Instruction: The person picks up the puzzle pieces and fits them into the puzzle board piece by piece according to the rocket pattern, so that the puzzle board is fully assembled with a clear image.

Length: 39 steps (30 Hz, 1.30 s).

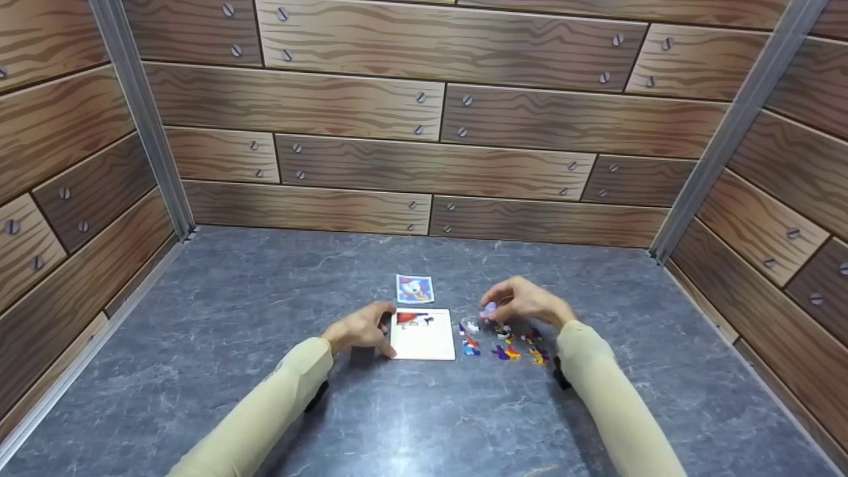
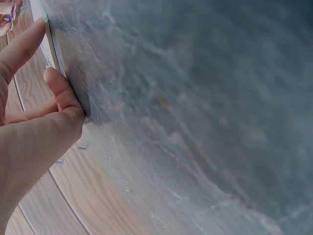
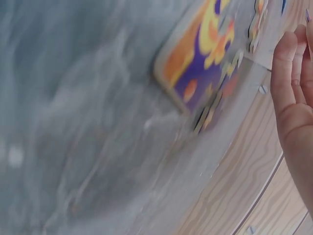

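Observation:
A white puzzle board (image 1: 424, 344) lies on the table, with a few picture pieces fitted along its upper left part. My left hand (image 1: 361, 328) rests at the board's left edge, thumb by the near corner and fingers by the far one. In the left wrist view, fingertips of this hand (image 2: 44, 112) touch the board's thin side. To the right, my right hand (image 1: 527, 301) pinches a pale purple puzzle piece (image 1: 489, 310) between thumb and fingers, above the loose pieces. Only part of the right hand (image 3: 296, 88) shows in the right wrist view.
Several loose puzzle pieces (image 1: 507, 353) in purple, orange, red and blue lie right of the board. A small picture card (image 1: 415, 289) with a white cartoon figure lies just beyond it. Wood-patterned walls (image 1: 424, 165) enclose the grey marbled table (image 1: 298, 265).

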Motion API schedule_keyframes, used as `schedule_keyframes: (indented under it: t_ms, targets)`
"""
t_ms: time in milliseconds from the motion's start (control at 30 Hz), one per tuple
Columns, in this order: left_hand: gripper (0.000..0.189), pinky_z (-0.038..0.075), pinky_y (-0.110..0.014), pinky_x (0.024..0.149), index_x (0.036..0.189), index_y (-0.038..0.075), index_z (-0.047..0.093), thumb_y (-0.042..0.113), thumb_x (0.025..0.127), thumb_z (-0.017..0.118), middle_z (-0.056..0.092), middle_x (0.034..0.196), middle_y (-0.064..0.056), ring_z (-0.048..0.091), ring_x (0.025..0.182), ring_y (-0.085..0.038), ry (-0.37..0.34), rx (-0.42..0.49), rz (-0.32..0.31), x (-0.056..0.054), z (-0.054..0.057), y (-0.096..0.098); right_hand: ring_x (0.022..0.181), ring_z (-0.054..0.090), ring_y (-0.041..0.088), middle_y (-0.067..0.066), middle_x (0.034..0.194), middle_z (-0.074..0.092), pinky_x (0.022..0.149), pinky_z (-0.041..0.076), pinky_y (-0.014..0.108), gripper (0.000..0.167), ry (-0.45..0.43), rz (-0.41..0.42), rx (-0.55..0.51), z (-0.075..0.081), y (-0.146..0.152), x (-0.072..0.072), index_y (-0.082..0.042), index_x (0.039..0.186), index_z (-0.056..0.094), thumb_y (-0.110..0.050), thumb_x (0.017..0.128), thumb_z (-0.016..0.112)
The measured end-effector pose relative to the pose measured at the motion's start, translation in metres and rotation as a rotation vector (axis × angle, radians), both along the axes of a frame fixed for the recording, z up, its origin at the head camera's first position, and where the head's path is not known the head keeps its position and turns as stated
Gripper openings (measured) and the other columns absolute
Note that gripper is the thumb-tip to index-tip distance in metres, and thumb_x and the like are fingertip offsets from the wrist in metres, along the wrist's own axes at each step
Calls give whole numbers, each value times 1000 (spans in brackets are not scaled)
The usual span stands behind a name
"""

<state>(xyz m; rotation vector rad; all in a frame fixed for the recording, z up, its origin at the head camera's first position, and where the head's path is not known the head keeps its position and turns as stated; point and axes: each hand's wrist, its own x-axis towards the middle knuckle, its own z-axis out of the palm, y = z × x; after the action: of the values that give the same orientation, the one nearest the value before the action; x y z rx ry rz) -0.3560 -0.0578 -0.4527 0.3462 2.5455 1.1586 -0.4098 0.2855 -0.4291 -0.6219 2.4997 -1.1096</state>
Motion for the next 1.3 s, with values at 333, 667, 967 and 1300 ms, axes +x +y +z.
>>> schedule_keyframes:
  t_ms: [333,667,967,1300]
  targets:
    - [83,43,-36,92,139,5,48,0,65,87,54,113,-7,48,99,-21,-15,3,24,0,0,0,74,59,10,6,91,69,69,52,28,28,-17,69,33,-1,-28,3,-4,110,72,-9,83,76]
    - [84,42,-35,88,140,6,48,0,65,87,53,115,-7,47,97,-21,-14,-13,27,0,1,2,72,58,11,4,91,69,64,51,29,26,-54,40,24,-4,-45,6,-7,112,73,-6,85,73]
    - [84,43,-39,95,139,6,47,1,66,87,55,117,-7,49,101,-21,-27,0,27,-2,2,2,77,60,10,9,95,72,67,50,27,26,-15,46,53,-4,-58,5,-6,109,74,-6,82,76]
    - [82,43,-39,92,137,6,49,1,65,87,55,114,-8,49,98,-22,-18,11,13,-1,1,1,66,56,11,-1,83,68,59,47,26,22,-72,62,41,-2,-77,4,-10,110,75,-8,88,71]
